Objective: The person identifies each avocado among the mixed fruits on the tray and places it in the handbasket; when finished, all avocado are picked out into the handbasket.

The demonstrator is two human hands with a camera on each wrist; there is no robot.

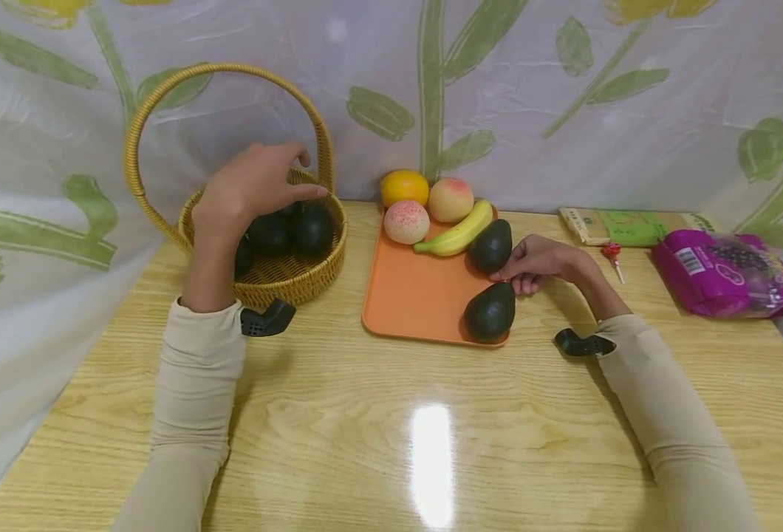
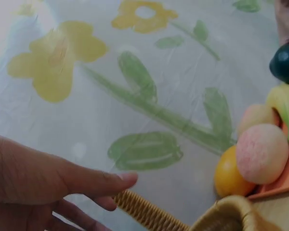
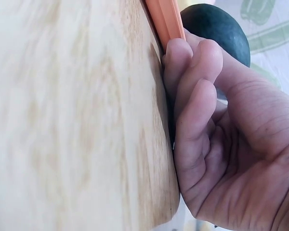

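Note:
My right hand (image 1: 539, 262) pinches the right edge of an orange tray (image 1: 411, 295), thumb over the rim and curled fingertips at its underside in the right wrist view. Two dark green avocados lie by that edge: one (image 1: 490, 247) beyond the thumb, the other (image 1: 490, 313) at the near corner. A banana (image 1: 456, 232), two pinkish peaches (image 1: 407, 222) and an orange-yellow fruit (image 1: 404, 188) lie toward the tray's back. Over a wicker basket (image 1: 298, 287) hovers my left hand (image 1: 256, 182), thumb and fingers spread apart, holding nothing. Several dark avocados (image 1: 313, 229) sit inside the basket, partly hidden by that hand.
The basket's tall handle (image 1: 228, 68) arches behind my left hand. On the right lie a green and tan packet (image 1: 637, 226), a red lollipop (image 1: 611, 252) and a purple bag (image 1: 730, 273). A flowered curtain (image 1: 538, 111) hangs behind the wooden table (image 1: 338, 428).

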